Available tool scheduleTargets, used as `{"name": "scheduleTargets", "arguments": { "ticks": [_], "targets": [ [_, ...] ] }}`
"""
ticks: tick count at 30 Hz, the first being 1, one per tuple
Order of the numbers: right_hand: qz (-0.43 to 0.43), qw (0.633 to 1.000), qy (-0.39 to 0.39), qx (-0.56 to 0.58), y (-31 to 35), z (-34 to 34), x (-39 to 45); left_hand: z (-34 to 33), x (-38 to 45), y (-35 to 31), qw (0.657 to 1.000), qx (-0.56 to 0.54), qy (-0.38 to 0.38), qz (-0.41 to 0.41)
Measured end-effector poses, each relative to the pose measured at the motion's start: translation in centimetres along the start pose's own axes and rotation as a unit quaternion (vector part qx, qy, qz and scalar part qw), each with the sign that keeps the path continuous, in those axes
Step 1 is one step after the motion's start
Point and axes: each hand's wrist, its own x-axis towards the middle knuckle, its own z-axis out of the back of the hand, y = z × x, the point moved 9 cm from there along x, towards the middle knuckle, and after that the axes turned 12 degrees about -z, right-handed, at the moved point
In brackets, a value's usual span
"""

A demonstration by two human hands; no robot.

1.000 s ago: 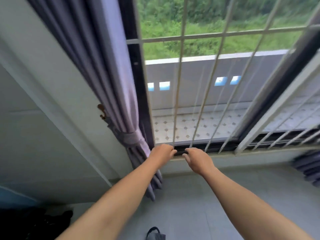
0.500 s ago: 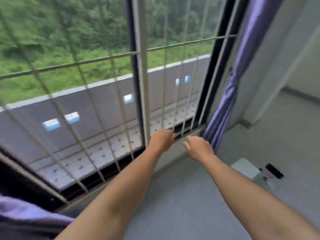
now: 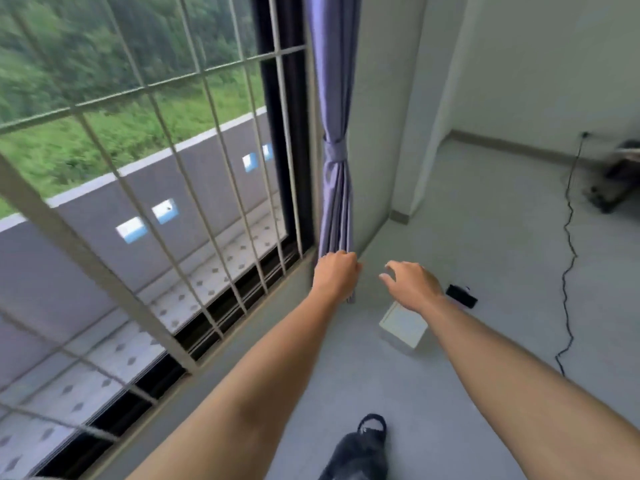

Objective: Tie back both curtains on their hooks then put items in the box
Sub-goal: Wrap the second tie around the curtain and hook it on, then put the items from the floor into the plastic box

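Curtain (image 3: 334,188) fabric, purple, is seen gathered at the window's right edge and cinched by a tie band (image 3: 333,152) of the same cloth. Its lower folds are overlapped by the left hand (image 3: 335,273), fingers curled (a grasp cannot be confirmed). The right hand (image 3: 412,285) is held spread above a white box (image 3: 403,325) on the floor, beside a black item (image 3: 461,296).

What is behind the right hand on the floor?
Behind the right hand lies a white box, its near corner covered by the wrist. A black item lies beside it.
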Motion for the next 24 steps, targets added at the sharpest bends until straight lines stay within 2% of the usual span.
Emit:
{"name": "scheduleTargets", "arguments": {
  "ticks": [6, 13, 17, 20, 24],
  "targets": [
    [-0.005, 0.998, 0.056, -0.017, -7.7, -0.4, 11.2, -5.4, 12.4, -1.9, 0.999, -0.036, 0.005, 0.019],
    [0.013, 0.996, 0.083, -0.016, -14.6, -0.8, 21.4, -11.9, 23.2, -4.7, 0.999, -0.001, 0.041, 0.034],
    [0.020, 0.994, 0.107, -0.022, -19.6, -2.1, 26.6, -15.4, 27.5, -5.6, 0.995, 0.004, 0.069, 0.077],
    [0.065, 0.990, 0.126, -0.029, -22.0, -3.2, 30.4, -17.4, 29.9, -6.3, 0.992, 0.015, 0.062, 0.110],
    [0.150, 0.969, 0.180, -0.082, -25.1, -4.3, 35.3, -20.2, 31.0, -7.8, 0.971, 0.010, 0.050, 0.234]
  ]
}}
